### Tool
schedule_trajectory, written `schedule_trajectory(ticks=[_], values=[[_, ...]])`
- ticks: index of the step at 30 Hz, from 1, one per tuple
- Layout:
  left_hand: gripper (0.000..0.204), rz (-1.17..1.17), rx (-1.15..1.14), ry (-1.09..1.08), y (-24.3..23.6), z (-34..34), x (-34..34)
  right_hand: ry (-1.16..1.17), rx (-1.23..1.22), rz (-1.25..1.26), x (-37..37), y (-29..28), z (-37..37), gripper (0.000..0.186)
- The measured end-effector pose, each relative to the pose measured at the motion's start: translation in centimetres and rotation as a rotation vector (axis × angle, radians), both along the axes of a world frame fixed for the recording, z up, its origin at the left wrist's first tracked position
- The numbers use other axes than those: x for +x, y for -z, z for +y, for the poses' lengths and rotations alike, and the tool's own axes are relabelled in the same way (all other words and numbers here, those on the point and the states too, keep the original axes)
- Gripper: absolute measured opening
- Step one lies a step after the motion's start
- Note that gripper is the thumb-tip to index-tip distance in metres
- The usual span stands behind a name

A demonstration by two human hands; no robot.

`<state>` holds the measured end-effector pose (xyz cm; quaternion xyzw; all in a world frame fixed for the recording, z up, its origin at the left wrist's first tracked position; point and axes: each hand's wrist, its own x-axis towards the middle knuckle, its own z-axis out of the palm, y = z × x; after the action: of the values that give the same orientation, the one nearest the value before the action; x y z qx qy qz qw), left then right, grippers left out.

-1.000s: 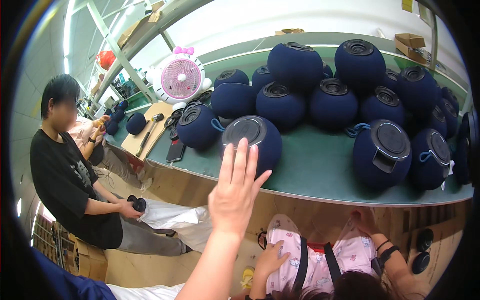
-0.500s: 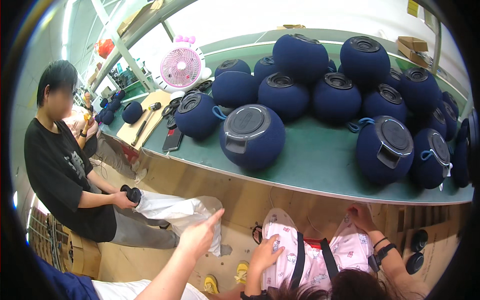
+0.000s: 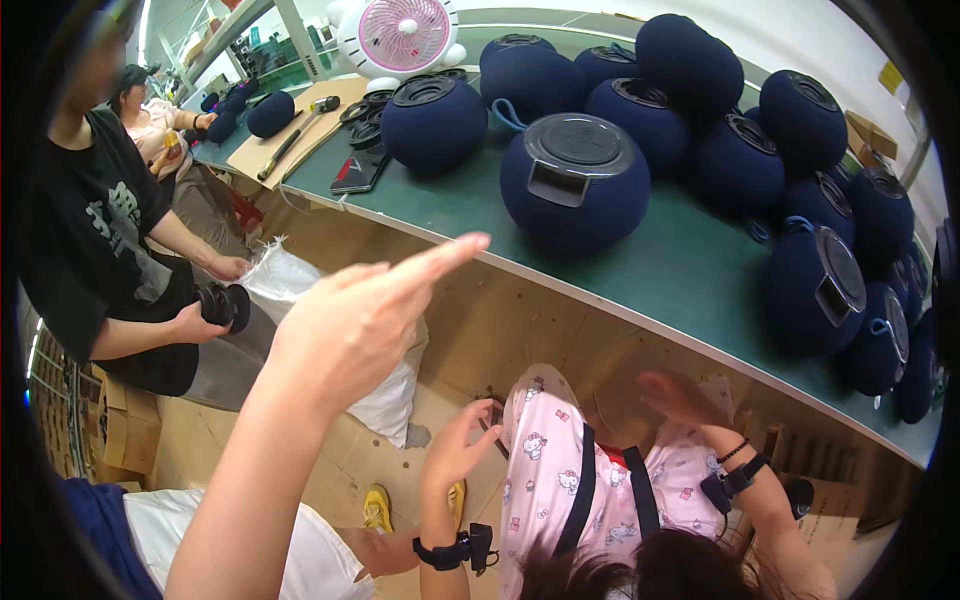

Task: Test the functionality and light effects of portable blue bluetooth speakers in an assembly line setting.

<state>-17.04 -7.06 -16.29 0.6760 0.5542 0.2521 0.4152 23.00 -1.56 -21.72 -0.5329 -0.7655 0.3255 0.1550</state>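
Note:
My left hand (image 3: 458,448), raised beside my pink patterned apron (image 3: 545,470), is open and holds nothing. On the other side of the apron, my right hand (image 3: 685,398) has its fingers stretched out, slightly blurred, and looks bare of any object. Both hands are below the edge of the green table (image 3: 690,300). Closest on it is a round dark blue speaker (image 3: 575,200) with a black top, a handle-like recess and a blue loop. Another speaker (image 3: 815,290) lies tilted at the right, nearest to my right hand.
Another person's pointing hand (image 3: 350,325) crosses in from the lower left. A standing person holds black round parts (image 3: 222,308) and a white sack (image 3: 285,275). More blue speakers (image 3: 690,65) are stacked behind. A pink fan (image 3: 403,35), phone (image 3: 360,170) and hammer (image 3: 290,140) are also there.
The view has shifted. My left hand has lifted off the apron, and my right hand's fingers have straightened. The other person's pointing hand has reached farther toward the table.

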Motion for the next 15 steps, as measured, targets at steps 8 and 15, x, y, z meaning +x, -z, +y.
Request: schedule_trajectory(ticks=[8, 15], values=[[0.051, -0.184, -0.299, -0.101, 2.6, 0.7, -2.1, -0.206, -0.037, 0.134, -10.3, -3.8, 2.1, 0.044], [0.043, -0.216, -0.013, -0.048, 6.2, 4.7, -0.1, -0.15, -0.168, 0.343, -15.9, -1.4, 9.8, 0.038]])
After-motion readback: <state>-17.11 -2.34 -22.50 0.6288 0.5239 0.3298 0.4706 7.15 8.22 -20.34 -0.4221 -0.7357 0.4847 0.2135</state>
